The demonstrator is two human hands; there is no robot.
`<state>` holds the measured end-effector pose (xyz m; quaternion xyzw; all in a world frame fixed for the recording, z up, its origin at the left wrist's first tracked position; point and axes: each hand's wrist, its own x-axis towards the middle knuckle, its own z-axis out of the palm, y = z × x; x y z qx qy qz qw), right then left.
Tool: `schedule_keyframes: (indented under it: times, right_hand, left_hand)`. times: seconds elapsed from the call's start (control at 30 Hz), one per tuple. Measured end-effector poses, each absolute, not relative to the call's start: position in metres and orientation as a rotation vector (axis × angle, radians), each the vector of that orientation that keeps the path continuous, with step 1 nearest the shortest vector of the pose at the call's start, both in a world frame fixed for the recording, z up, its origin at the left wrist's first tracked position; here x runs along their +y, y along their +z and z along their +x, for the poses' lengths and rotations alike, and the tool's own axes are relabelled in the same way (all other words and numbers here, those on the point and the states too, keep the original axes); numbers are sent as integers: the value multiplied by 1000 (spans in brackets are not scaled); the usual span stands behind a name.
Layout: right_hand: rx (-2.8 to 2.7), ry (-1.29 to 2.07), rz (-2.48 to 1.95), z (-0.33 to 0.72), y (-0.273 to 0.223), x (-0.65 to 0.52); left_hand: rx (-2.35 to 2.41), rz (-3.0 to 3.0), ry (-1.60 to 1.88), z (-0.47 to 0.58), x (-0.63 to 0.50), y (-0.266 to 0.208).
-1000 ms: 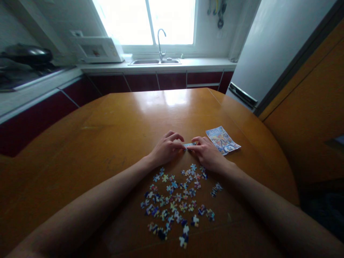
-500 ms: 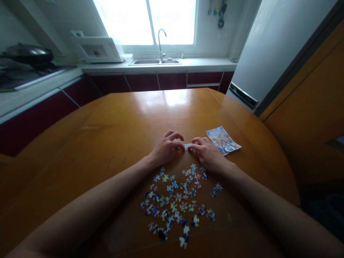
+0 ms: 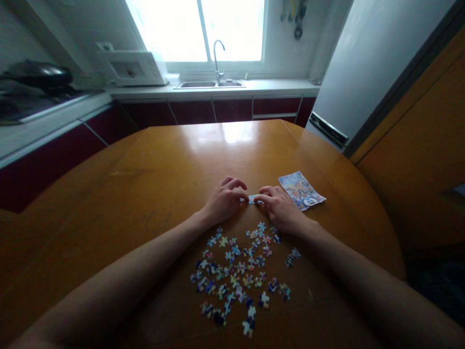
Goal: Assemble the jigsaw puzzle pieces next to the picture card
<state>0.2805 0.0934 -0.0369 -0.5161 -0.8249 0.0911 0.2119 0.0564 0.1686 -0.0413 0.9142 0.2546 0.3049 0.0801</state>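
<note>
My left hand and my right hand face each other over the table, fingers bent. Between their fingertips lies a short strip of pale blue puzzle pieces, flat on the wood. The left thumb and fingers press at its left end; the right fingers hold the right end, so both ends are partly covered. Closer to me, a loose heap of puzzle pieces spreads between my forearms. Beside my right hand rests a printed picture sheet in blue and mixed colours.
The brown wooden table has rounded edges. Two or three pieces sit apart near my right forearm. Beyond the table are a counter with a sink, a microwave, a pan on the stove and a fridge.
My left fingers have shifted very slightly left, and a little more of the strip shows between the hands. The right hand, heap and sheet look the same.
</note>
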Motion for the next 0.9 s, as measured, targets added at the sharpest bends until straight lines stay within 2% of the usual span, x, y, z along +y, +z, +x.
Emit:
schedule_keyframes:
  times: [0.53, 0.9]
  right_hand:
    - [-2260, 259, -1453, 280, -34, 93]
    - [-2273, 238, -1417, 281, -38, 94]
  left_hand:
    - [783, 2724, 961, 56, 172, -48]
    - [769, 2743, 866, 55, 169, -45]
